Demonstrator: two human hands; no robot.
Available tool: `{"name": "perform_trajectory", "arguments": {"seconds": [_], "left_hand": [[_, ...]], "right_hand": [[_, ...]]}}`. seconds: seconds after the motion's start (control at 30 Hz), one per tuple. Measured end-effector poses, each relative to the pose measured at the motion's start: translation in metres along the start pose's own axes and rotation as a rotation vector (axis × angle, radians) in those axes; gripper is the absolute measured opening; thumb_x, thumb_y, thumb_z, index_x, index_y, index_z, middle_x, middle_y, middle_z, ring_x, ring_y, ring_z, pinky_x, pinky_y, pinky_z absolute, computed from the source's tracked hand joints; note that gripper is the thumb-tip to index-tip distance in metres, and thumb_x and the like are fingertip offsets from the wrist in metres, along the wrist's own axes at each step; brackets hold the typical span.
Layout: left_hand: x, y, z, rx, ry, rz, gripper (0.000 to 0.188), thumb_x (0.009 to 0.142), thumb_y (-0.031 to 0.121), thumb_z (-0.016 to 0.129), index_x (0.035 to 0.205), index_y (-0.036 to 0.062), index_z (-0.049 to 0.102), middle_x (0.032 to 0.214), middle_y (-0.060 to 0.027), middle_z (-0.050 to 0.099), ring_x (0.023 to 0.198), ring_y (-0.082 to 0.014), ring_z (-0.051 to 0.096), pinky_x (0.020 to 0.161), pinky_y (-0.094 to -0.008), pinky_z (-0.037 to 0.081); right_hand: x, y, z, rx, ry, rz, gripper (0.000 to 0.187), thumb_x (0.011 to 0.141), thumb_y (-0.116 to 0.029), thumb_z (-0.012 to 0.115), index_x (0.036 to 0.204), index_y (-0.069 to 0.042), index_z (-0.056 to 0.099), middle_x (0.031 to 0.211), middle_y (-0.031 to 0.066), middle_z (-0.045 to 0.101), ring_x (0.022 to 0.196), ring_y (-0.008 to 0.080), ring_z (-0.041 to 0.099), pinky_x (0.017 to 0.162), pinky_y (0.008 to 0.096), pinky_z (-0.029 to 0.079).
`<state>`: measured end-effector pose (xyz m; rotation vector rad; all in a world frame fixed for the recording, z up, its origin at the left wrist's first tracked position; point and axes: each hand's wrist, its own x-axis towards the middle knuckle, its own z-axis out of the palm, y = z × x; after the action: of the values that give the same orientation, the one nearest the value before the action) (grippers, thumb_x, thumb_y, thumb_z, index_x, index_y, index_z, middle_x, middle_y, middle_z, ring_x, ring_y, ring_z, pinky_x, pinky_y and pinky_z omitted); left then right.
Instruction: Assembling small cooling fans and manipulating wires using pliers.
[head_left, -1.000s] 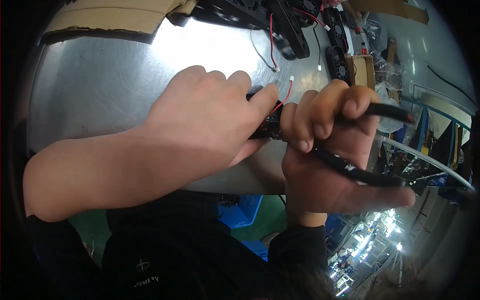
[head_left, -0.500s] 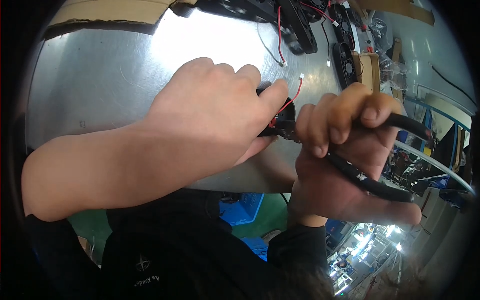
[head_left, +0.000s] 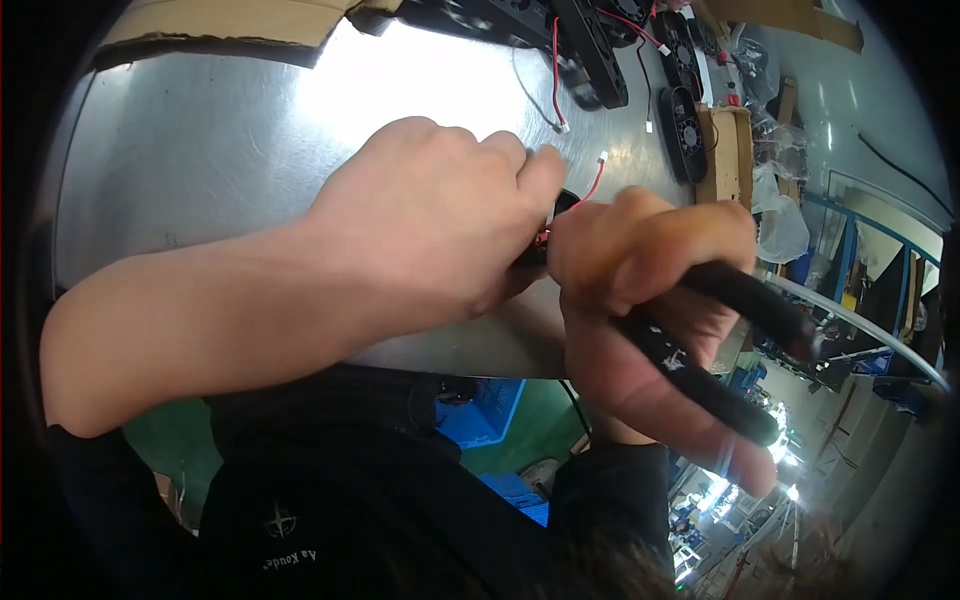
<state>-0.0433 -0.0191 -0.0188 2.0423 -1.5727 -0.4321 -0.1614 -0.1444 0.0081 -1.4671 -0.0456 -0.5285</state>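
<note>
Right hand [head_left: 650,255]: yours, curled round black-handled pliers [head_left: 705,390], the handles spread apart.
Left hand [head_left: 430,210]: closed on a dark part [head_left: 566,202], which sits between your two hands, over the metal table [head_left: 200,180].
Red wire [head_left: 597,180]: one, emerging by the part, white plug [head_left: 603,157] at its end.
Progress: seemingly midway; part in hand, work on it apparently unfinished, amount done untellable.
Black fan units [head_left: 684,140]: several beyond, some cut off above.
Hidden: plier tips and most of the part, behind your fingers.

Matt handles [head_left: 705,388], glossy metal tabletop [head_left: 210,170]
</note>
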Motion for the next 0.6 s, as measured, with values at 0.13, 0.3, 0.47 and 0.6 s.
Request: {"name": "perform_trajectory", "arguments": {"seconds": [0.13, 0.3, 0.47, 0.6], "left_hand": [[0.003, -0.008, 0.001, -0.072, 0.086, 0.093, 0.035, 0.084, 0.028, 0.076, 0.108, 0.0034, 0.069, 0.091, -0.0168, 0.074, 0.087, -0.0352, 0.075, 0.08, -0.0451, 0.06], [0.012, -0.018, -0.002, -0.028, 0.117, 0.171, 0.033, 0.078, 0.029, 0.081, 0.095, 0.0031, 0.071, 0.09, -0.017, 0.074, 0.087, -0.036, 0.075, 0.08, -0.0453, 0.061], [0.02, -0.021, -0.004, -0.055, 0.084, 0.213, 0.034, 0.074, 0.029, 0.083, 0.092, 0.0021, 0.074, 0.086, -0.018, 0.074, 0.085, -0.0364, 0.075, 0.081, -0.0447, 0.061], [0.023, -0.025, -0.003, -0.083, 0.084, 0.257, 0.032, 0.074, 0.028, 0.083, 0.093, 0.0034, 0.077, 0.085, -0.018, 0.075, 0.085, -0.0362, 0.075, 0.082, -0.043, 0.062]], "right_hand": [[0.017, 0.002, -0.014, -0.03, -0.243, -0.001, 0.091, 0.071, -0.093, 0.066, 0.091, -0.006, 0.052, 0.067, 0.0032, 0.049, 0.053, 0.0144, 0.043, 0.051, 0.0305, 0.034], [0.035, 0.024, -0.031, 0.294, -0.624, -0.194, 0.083, 0.095, -0.078, 0.057, 0.076, 0.003, 0.065, 0.065, 0.0094, 0.062, 0.045, 0.0205, 0.057, 0.041, 0.03, 0.04], [0.045, 0.023, -0.033, 0.372, -0.67, -0.07, 0.081, 0.097, -0.074, 0.056, 0.071, 0.003, 0.065, 0.063, 0.0089, 0.061, 0.046, 0.0205, 0.057, 0.044, 0.0308, 0.042], [0.052, 0.013, -0.031, 0.37, -0.728, 0.042, 0.073, 0.101, -0.064, 0.056, 0.067, 0.001, 0.061, 0.061, 0.0084, 0.059, 0.046, 0.02, 0.055, 0.046, 0.0314, 0.044]]}}
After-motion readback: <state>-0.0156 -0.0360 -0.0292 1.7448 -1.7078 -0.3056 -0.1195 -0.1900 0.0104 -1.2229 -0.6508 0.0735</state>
